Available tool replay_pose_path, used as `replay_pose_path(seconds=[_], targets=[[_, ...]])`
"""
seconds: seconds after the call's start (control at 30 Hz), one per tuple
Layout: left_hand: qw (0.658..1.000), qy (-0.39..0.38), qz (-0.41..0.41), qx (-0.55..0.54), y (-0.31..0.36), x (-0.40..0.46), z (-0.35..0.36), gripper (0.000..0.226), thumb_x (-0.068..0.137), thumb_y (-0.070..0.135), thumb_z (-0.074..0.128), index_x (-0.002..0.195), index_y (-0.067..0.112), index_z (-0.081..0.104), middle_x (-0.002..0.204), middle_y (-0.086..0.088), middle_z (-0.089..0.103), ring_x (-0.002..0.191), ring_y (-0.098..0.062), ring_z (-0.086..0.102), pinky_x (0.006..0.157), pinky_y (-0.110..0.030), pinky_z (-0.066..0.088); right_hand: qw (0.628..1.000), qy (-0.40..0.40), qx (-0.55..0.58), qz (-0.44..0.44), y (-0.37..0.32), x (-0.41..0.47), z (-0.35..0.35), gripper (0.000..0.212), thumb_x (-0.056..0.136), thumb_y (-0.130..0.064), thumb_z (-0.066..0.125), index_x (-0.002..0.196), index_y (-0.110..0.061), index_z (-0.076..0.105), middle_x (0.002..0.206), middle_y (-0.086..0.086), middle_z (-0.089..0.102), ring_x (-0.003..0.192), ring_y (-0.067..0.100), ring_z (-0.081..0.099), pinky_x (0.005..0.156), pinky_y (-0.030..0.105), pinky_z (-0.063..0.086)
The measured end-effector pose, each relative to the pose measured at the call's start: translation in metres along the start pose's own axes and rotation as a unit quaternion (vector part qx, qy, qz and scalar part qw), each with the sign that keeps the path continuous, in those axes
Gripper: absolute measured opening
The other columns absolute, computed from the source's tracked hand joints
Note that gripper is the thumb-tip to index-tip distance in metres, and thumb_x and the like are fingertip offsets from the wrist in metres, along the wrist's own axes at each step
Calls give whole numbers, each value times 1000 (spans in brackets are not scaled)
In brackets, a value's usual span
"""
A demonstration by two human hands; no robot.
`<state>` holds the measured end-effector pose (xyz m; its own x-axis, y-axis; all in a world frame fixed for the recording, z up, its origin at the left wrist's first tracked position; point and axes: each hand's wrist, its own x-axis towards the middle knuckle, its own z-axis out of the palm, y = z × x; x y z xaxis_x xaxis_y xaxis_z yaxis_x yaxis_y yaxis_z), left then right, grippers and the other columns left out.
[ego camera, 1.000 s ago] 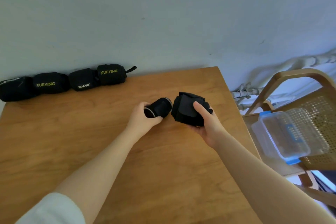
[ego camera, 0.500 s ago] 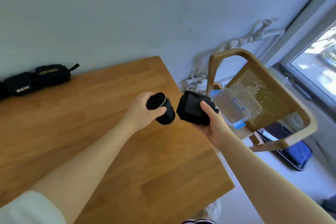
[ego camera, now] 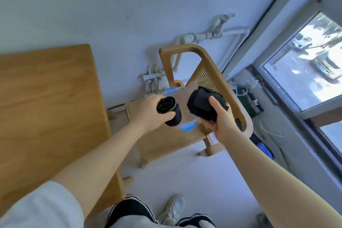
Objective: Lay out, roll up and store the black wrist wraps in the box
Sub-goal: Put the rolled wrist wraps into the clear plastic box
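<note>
My left hand [ego camera: 148, 111] grips a tightly rolled black wrist wrap [ego camera: 169, 110], its spiral end facing up. In my right hand [ego camera: 220, 122] is a second, bulkier rolled black wrap [ego camera: 201, 104], with the thumb pressed on top. Both rolls hang over the clear plastic box [ego camera: 185, 103] with blue clips that sits on the wooden chair seat [ego camera: 161, 140]. The hands and wraps hide most of the box; only its clips and part of the rim show.
The wooden table [ego camera: 48, 109] lies to the left, its right edge close to the chair. The chair's cane backrest [ego camera: 203, 77] rises behind the box. White pipes [ego camera: 209, 35] run along the wall. A window [ego camera: 305, 57] is at right. My shoe [ego camera: 174, 207] is on the floor below.
The view has swung right, off the table and onto the chair. Both hands have carried their rolled wraps from above the table edge to above the box.
</note>
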<state>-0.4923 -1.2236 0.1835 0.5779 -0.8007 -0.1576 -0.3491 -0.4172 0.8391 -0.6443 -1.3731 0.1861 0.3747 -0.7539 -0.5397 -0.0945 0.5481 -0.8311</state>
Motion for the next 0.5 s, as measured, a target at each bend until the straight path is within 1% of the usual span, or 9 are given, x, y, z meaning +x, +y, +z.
replay_pose_path(seconds=[0.03, 0.1, 0.17, 0.2, 0.27, 0.3, 0.37, 0.43, 0.5], targets=[[1000, 10, -17, 7, 4, 7, 13, 39, 80, 28, 71, 115, 17, 57, 108, 3, 52, 98, -16, 52, 80, -27, 40, 1000, 9, -9, 8, -5, 11, -8, 49, 85, -31, 69, 128, -23, 46, 120, 2, 60, 100, 21, 64, 70, 35, 57], [997, 32, -73, 10, 7, 23, 35, 35, 80, 32, 70, 108, 16, 59, 105, 1, 55, 92, -17, 53, 69, -27, 38, 999, 21, -31, 17, -11, 33, -18, 48, 84, -31, 70, 125, -24, 46, 115, -1, 59, 96, 18, 63, 71, 36, 58], [990, 42, -135, -6, 3, 41, 54, 32, 79, 33, 68, 102, 13, 58, 102, -3, 59, 86, -19, 54, 59, -26, 36, 996, 26, -74, 30, -10, 57, -24, 48, 83, -31, 71, 122, -25, 44, 109, -3, 57, 94, 17, 62, 77, 39, 58], [987, 38, -156, -15, -1, 50, 63, 31, 80, 33, 67, 101, 12, 58, 101, -4, 59, 85, -19, 55, 57, -25, 36, 994, 24, -101, 36, -7, 69, -26, 50, 83, -31, 71, 122, -26, 42, 107, -4, 55, 93, 16, 61, 80, 40, 58], [986, 26, -166, -17, -9, 72, 79, 30, 80, 33, 66, 98, 11, 57, 98, -5, 59, 83, -20, 55, 58, -26, 39, 989, 17, -142, 41, -2, 95, -27, 56, 81, -29, 74, 123, -26, 37, 103, -7, 52, 93, 15, 59, 83, 41, 57], [986, 17, -165, -9, -12, 83, 86, 30, 81, 33, 66, 97, 10, 56, 98, -6, 59, 84, -21, 55, 61, -29, 41, 987, 13, -157, 42, 0, 109, -27, 60, 80, -27, 75, 124, -26, 35, 101, -9, 50, 94, 16, 59, 86, 42, 55], [987, 3, -162, 10, -20, 110, 99, 34, 81, 31, 67, 102, 8, 56, 103, -7, 58, 89, -23, 56, 70, -34, 46, 982, 2, -183, 37, -1, 140, -23, 68, 78, -22, 76, 129, -25, 31, 100, -9, 47, 99, 20, 57, 91, 45, 53], [985, -1, -169, 29, -29, 135, 111, 39, 80, 30, 69, 109, 9, 54, 112, -5, 54, 93, -21, 53, 75, -32, 46, 974, -21, -225, 22, -3, 172, -18, 73, 77, -21, 76, 131, -24, 29, 110, -2, 47, 106, 22, 55, 93, 45, 52], [981, -4, -179, 78, -41, 156, 126, 48, 80, 33, 70, 118, 9, 50, 119, -4, 47, 98, -20, 52, 76, -29, 43, 951, -56, -304, -18, 2, 204, -16, 75, 76, -23, 77, 132, -21, 28, 125, 4, 43, 113, 23, 50, 96, 41, 49]])
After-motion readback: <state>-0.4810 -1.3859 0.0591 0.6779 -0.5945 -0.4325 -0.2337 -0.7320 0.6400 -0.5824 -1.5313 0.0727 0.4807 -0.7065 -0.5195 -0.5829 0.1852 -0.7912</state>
